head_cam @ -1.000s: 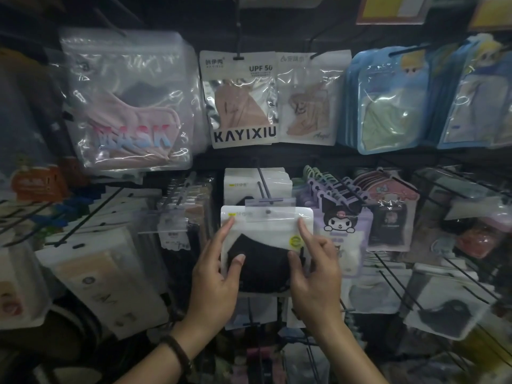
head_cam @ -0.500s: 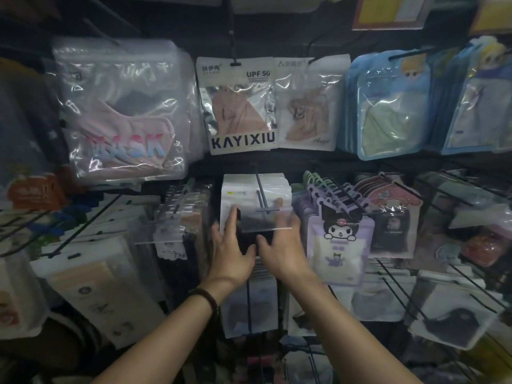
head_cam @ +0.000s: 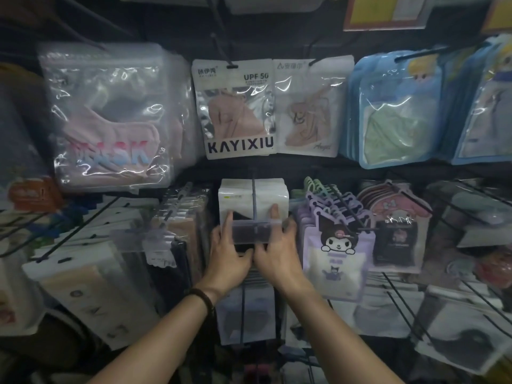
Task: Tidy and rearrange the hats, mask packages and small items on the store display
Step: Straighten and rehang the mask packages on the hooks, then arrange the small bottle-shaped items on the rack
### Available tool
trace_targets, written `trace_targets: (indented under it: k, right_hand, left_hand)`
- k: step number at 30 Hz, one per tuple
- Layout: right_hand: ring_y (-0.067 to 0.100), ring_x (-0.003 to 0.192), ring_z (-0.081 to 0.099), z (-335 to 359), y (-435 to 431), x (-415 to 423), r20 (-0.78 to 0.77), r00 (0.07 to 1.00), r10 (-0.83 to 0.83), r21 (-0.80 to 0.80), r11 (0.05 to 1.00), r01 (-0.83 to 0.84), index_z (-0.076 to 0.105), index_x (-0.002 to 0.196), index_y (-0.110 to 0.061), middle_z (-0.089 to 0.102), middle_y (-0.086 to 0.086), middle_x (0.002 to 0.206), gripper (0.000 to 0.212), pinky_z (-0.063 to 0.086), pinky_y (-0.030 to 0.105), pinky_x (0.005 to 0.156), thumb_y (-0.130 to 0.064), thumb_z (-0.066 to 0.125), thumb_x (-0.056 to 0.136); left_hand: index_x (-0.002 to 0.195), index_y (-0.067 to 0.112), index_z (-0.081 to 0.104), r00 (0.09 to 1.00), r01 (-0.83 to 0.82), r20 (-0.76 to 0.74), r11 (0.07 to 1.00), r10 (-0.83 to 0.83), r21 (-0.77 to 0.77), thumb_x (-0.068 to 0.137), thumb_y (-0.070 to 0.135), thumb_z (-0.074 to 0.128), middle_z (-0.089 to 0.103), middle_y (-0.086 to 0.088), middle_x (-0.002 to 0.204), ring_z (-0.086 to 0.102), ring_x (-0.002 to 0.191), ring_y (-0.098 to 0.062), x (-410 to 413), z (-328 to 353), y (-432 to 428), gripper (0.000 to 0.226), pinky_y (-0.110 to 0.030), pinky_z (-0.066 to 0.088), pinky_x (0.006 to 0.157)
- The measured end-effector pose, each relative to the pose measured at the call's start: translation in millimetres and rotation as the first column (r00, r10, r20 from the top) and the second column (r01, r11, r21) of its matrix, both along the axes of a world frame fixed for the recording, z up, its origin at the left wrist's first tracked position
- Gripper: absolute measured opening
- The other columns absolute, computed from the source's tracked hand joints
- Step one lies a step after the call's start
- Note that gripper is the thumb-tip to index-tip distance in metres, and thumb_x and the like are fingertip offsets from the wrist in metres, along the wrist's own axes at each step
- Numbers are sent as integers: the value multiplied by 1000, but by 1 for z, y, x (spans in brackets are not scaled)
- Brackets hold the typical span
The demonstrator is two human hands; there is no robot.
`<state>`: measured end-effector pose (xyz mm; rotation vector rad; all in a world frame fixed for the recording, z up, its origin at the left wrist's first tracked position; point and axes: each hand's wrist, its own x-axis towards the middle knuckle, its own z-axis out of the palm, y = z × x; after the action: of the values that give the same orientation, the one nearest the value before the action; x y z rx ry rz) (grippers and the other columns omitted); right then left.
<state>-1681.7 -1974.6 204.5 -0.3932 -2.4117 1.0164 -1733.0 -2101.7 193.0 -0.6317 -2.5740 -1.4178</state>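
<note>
A stack of white packages holding black masks [head_cam: 241, 198] hangs on a metal peg hook [head_cam: 253, 200] at the middle of the wall display. My left hand [head_cam: 228, 253] and my right hand [head_cam: 279, 252] lie side by side against the front of that stack, fingers stretched up along it. A clear price-tag holder [head_cam: 250, 231] at the hook's end sits between my fingers. The front package is mostly hidden behind my hands.
Purple cartoon mask packs [head_cam: 336, 245] hang just right of my hands, beige and dark packs [head_cam: 177, 234] just left. Above hang a KAYIXIU pack [head_cam: 238, 112], a clear MASK bag [head_cam: 110, 120] and blue packs [head_cam: 393, 106]. Bare wire hooks [head_cam: 410, 309] jut out lower right.
Both hands carried the black-mask package up and forward onto the peg, then pushed it back against the stack. The package's face, visible a second ago, is now behind my hands.
</note>
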Motion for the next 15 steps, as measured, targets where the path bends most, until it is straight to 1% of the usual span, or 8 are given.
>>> trace_targets:
  k: [2, 4, 5, 7, 9, 11, 13, 15]
  right_hand:
    - [44, 162, 8, 2, -2, 7, 5, 1000, 27, -35, 999, -27, 10, 171, -25, 2, 26, 171, 87, 23, 45, 131, -16, 58, 98]
    - [39, 165, 2, 4, -3, 17, 12, 996, 91, -79, 993, -89, 13, 168, -27, -4, 19, 174, 85, 21, 46, 133, -15, 58, 97]
    - [35, 166, 0, 4, -4, 25, 10, 991, 131, -112, 985, -130, 16, 168, -30, -6, 15, 176, 84, 20, 47, 134, -17, 59, 97]
    - [26, 167, -6, 6, -5, 41, -7, 979, 204, -166, 965, -202, 20, 168, -35, -7, 7, 180, 83, 15, 44, 135, -22, 62, 98]
    - [13, 166, -8, 7, -4, 60, -43, 965, 258, -214, 941, -261, 21, 170, -36, -7, -1, 180, 81, 12, 36, 135, -22, 63, 102]
    - [6, 165, 5, 7, 1, 79, -75, 955, 287, -243, 924, -297, 33, 166, -37, 13, -4, 180, 71, 16, 29, 133, -19, 61, 104]
    - [5, 158, 30, 6, 13, 101, -93, 952, 291, -241, 921, -305, 48, 157, -39, 41, -9, 167, 57, 30, 35, 130, -26, 60, 103]
    - [2, 144, 49, 5, 29, 126, -85, 958, 273, -239, 928, -286, 57, 149, -40, 57, -18, 150, 51, 46, 41, 120, -38, 57, 98]
  left_hand:
    - [170, 33, 18, 1000, -11, 3, 1000, 11, -16, 94, 19, 79, 31, 6, 161, 35, 147, -8, 3, -1, -1, 99, -26, 30, 121]
    - [165, 34, 28, 999, -39, -27, 997, 37, -61, 94, 25, 78, 36, 5, 161, 39, 151, -15, 8, -2, -2, 87, -38, 36, 126]
    - [163, 32, 33, 998, -52, -26, 996, 50, -77, 94, 27, 77, 38, 1, 163, 40, 152, -20, 14, -1, -2, 82, -40, 37, 126]
    - [162, 27, 39, 997, -76, 1, 992, 76, -105, 94, 27, 76, 40, -3, 166, 40, 153, -23, 29, 3, -2, 78, -36, 35, 125]
    - [156, 23, 50, 996, -83, -25, 987, 80, -137, 92, 30, 72, 48, -3, 157, 46, 148, -23, 46, 5, -3, 67, -30, 34, 121]
    - [139, 24, 64, 995, -87, -65, 981, 76, -171, 91, 33, 71, 60, 3, 140, 57, 135, -20, 62, 7, -6, 50, -27, 39, 113]
    - [126, 31, 70, 998, -51, -57, 967, 38, -250, 95, 33, 74, 64, 11, 125, 63, 120, -10, 81, 13, -5, 31, -27, 48, 107]
    - [115, 37, 72, 997, 24, -58, 940, -47, -339, 96, 38, 72, 69, 19, 113, 66, 108, -1, 99, 21, -1, 19, -30, 55, 100]
